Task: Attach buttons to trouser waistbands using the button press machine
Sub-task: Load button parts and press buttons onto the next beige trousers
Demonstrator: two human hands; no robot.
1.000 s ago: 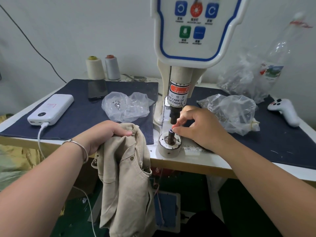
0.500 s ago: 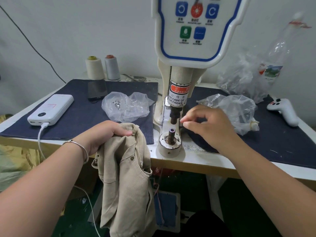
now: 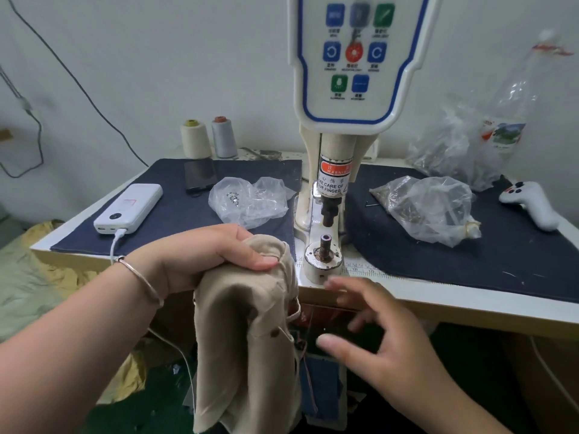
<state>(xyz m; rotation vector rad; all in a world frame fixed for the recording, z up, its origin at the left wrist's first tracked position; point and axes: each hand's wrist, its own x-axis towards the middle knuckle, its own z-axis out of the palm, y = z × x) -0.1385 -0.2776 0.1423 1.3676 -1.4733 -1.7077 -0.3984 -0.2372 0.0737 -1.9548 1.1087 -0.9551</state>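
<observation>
1. Trousers point(image 3: 247, 339): beige woven cloth, matt, soft, a bit creased.
2. Button press machine point(image 3: 357, 73): smooth glossy white plastic panel w/ blue trim; cream body below looks painted, scuffed.
3. Lower die point(image 3: 324, 250): bare metal, dull, rust-brown stains round the post.
4. Table mat point(image 3: 175, 214): dark navy cloth, denim-like, matt, lint specks on the right part.
5. Table edge point(image 3: 470, 300): white laminate top, smooth; front looks like wood.
6. Bags point(image 3: 250, 205): thin clear plastic, crinkled, shiny.
7. Power bank point(image 3: 128, 208): white plastic, smooth, slight sheen.
8. Thread cones point(image 3: 195, 139): wound thread, matt.
9. Bracelet point(image 3: 141, 281): thin metal, polished.
</observation>
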